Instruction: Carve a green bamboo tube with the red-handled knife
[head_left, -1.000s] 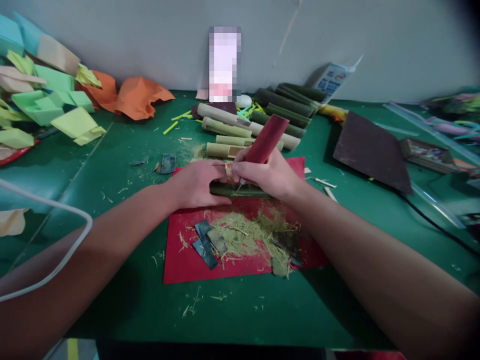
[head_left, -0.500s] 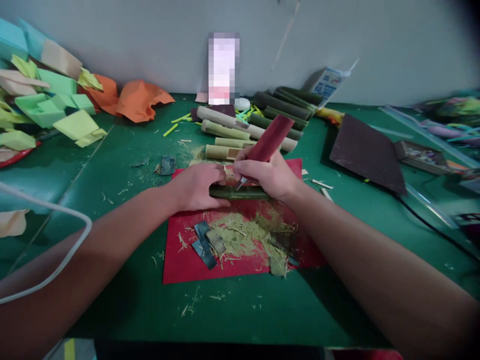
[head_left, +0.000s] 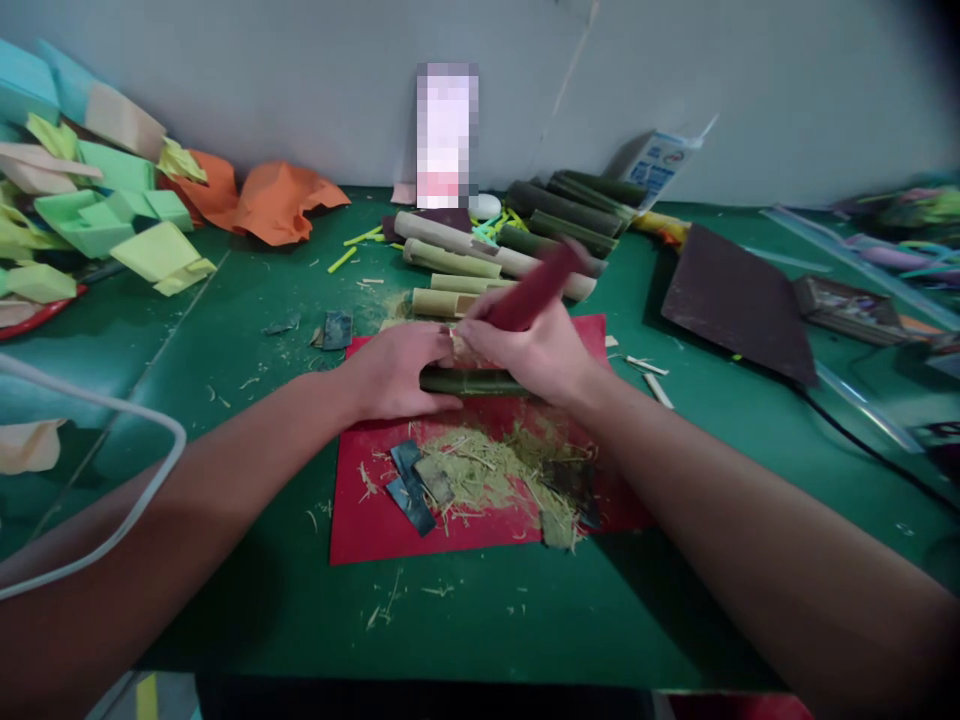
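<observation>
A green bamboo piece [head_left: 480, 381] lies crosswise over a red sheet [head_left: 367, 535]. My left hand [head_left: 401, 368] wraps around its left end, fingers closed on it. In my right hand [head_left: 536, 345] is a carving knife with a thick red handle [head_left: 536, 285], slanted up to the right and slightly blurred. Its blade is hidden behind my fingers. The right hand rests over the right part of the bamboo. Below the piece, fine shavings [head_left: 480, 470] and dark sandpaper scraps [head_left: 411, 490] cover part of the sheet.
Several cut bamboo tubes [head_left: 450, 260] lie behind my hands. A blurred phone screen [head_left: 447, 135] leans on the wall. Folded coloured paper [head_left: 90, 220] is heaped at left, a white cable [head_left: 169, 450] nearer. At right are a dark board [head_left: 735, 300] and a small framed piece [head_left: 847, 315].
The knife has shifted slightly to the left and turned, and its tip, visible on the bamboo before, is now hidden. My left hand keeps its place on the bamboo.
</observation>
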